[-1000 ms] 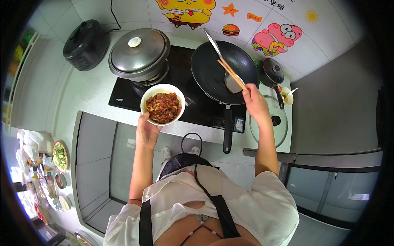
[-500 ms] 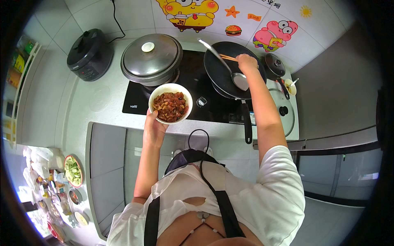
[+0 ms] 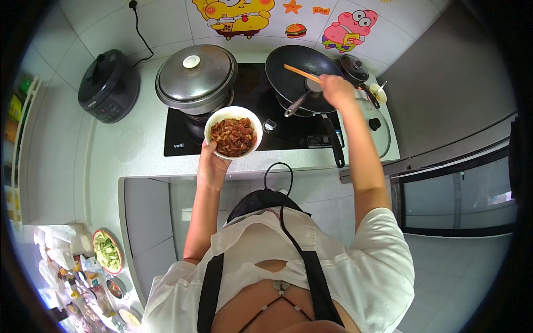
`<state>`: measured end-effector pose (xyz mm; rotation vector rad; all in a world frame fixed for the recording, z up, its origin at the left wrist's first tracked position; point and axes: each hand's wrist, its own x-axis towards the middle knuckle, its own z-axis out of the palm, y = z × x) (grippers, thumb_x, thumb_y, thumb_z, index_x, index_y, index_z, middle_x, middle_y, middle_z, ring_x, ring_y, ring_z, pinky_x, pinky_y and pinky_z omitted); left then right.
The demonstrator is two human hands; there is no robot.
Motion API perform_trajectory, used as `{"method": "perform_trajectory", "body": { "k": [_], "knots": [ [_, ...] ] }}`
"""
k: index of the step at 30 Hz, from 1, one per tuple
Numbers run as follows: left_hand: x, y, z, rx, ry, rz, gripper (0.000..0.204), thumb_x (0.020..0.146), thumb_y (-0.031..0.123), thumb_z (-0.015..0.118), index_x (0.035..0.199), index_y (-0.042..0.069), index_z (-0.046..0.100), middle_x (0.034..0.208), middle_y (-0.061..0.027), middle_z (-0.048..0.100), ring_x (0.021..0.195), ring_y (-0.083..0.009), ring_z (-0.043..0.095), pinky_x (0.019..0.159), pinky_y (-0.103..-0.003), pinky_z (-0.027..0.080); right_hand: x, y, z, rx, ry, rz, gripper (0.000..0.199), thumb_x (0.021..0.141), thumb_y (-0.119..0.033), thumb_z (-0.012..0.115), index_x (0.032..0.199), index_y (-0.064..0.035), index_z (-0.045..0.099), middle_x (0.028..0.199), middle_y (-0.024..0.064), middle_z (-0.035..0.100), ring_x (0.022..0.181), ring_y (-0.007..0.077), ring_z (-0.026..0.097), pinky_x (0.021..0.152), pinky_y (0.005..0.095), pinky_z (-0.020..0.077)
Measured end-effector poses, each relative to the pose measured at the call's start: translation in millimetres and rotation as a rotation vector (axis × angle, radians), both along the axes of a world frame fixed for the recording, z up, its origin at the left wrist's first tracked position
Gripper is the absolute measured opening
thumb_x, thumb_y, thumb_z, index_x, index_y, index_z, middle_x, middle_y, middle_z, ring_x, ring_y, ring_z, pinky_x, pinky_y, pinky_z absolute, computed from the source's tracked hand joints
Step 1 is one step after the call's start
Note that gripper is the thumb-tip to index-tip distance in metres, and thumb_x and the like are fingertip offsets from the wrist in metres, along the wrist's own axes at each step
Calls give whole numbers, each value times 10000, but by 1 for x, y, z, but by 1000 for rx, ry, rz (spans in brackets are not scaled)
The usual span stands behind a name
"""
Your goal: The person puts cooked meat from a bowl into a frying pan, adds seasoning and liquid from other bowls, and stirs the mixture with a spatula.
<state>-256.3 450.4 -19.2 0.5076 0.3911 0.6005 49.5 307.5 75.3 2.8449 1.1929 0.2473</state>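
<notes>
My left hand [image 3: 212, 167] is closed on a white bowl [image 3: 233, 110] and holds it over the front edge of the stove. Pieces of raw, dark-sauced meat [image 3: 234, 136] fill the bowl. Over the right side of a black wok [image 3: 286, 64], my right hand [image 3: 338, 92] grips a pair of wooden chopsticks [image 3: 302, 72], their tips pointing left across the wok. A metal spatula [image 3: 297, 104] lies in the wok, its head partly behind the chopsticks and its handle reaching over the near rim. The wok's black handle [image 3: 335, 143] points toward me.
Left of the wok stands a lidded metal pot [image 3: 194, 75] on the black cooktop [image 3: 250, 89]. A black electric cooker [image 3: 109, 86] is further left. At right are a small lidded pan [image 3: 355, 69], a glass lid [image 3: 379, 136] and a small bowl [image 3: 379, 95]. Sliced green vegetables [image 3: 107, 251] sit lower left.
The spatula's handle has swung from the far left of the wok to its near rim. My right hand has turned the chopsticks more plainly over the wok. The bowl stays in my left hand.
</notes>
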Motion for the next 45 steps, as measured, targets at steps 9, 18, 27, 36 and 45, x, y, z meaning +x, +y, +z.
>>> {"method": "perform_trajectory", "body": {
  "k": [9,18,27,36,45],
  "knots": [
    [-13,2,-8,-12,0,-30,480,792,190,505,1234,80,355,1203,-115,453,1103,-243,471,927,-384,399,-44,22,-50,23,156,-275,527,703,-426,648,1027,-39,496,970,158,598,926,274,584,770,365,476],
    [-18,-1,-1,25,0,4,521,801,218,497,1242,-4,329,1240,-155,423,1132,-279,446,950,-398,388,-21,-18,-58,119,414,-409,513,621,-280,665,1015,-10,477,872,183,624,835,296,615,720,359,486],
    [-18,0,0,15,79,-33,589,763,270,558,1255,54,317,1248,-161,398,1137,-321,431,900,-515,404,14,-97,-1,295,877,-367,249,623,-245,599,771,-54,536,609,-5,483,493,81,433,415,208,311],
    [32,-15,8,22,79,-20,517,789,216,546,1243,109,324,1228,-166,392,1109,-336,450,884,-522,417,52,-140,-23,488,484,-222,372,598,-152,620,928,9,561,724,116,596,607,198,581,596,306,447],
    [85,-39,36,230,121,81,461,808,206,528,1231,110,370,1185,-131,453,1045,-272,507,803,-433,480,59,-128,-59,572,649,-158,347,734,-260,625,994,-33,584,647,90,616,592,191,605,592,306,459]
  ]
}}
